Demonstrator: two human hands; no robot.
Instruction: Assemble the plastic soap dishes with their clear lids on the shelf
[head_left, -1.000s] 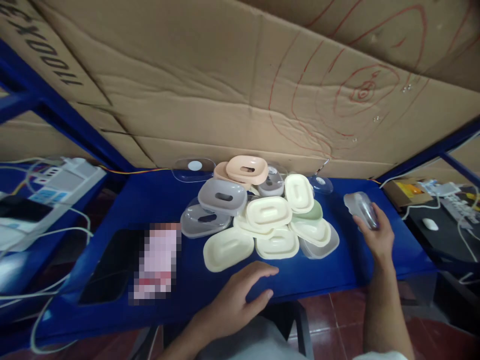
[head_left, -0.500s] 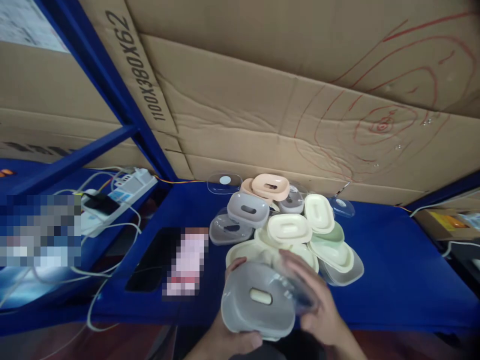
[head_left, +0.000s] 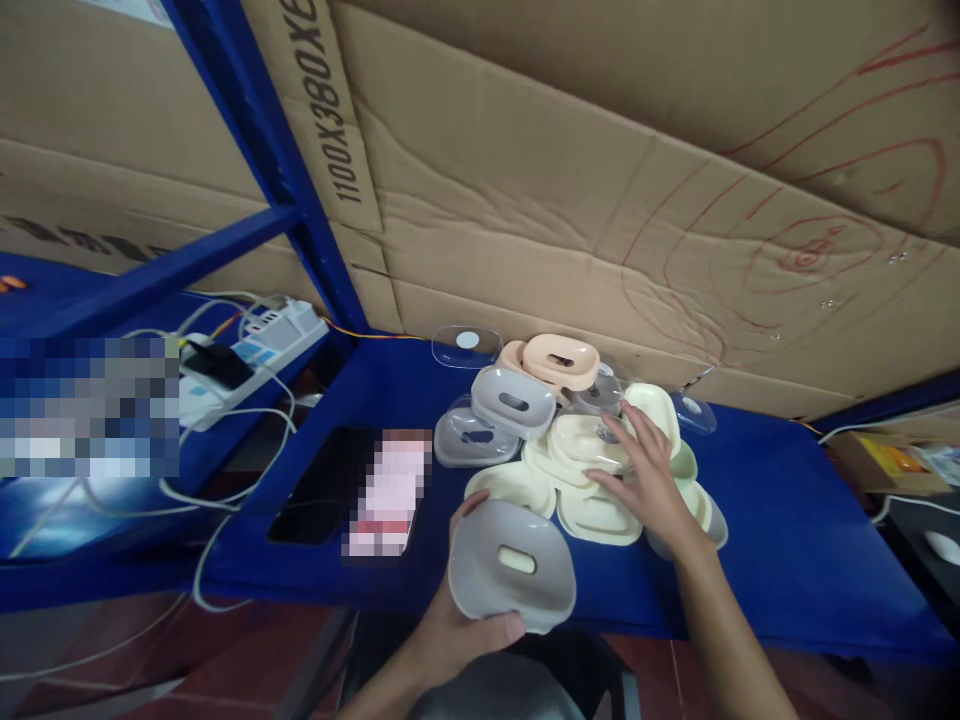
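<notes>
My left hand (head_left: 469, 630) grips a grey soap dish (head_left: 487, 570) above the table's front edge, thumb on its near rim. Through the dish's slot a cream-coloured part shows. Over the pile, my right hand (head_left: 649, 470) has thumb and fingers at the edge of a clear plastic lid (head_left: 585, 438) with a round sticker. That lid lies over a cream soap dish; more cream dish parts (head_left: 600, 515) sit just below. Farther back are a grey slotted dish (head_left: 487, 395) and a peach one (head_left: 544, 358). Green and cream parts (head_left: 684, 462) are partly hidden by my right forearm.
Left of the pile lie a black flat object (head_left: 307, 500) and a pixelated phone-like thing (head_left: 386, 490). A power strip (head_left: 259, 350) with tangled white cables stands farther left. Another clear lid (head_left: 457, 347) rests near the cardboard wall (head_left: 510, 180). Blue cloth (head_left: 780, 530) covers the table.
My right hand has moved the clear lid away from the grey dish, forward onto the pile. The left hand still holds the grey dish. The camera view has shifted.
</notes>
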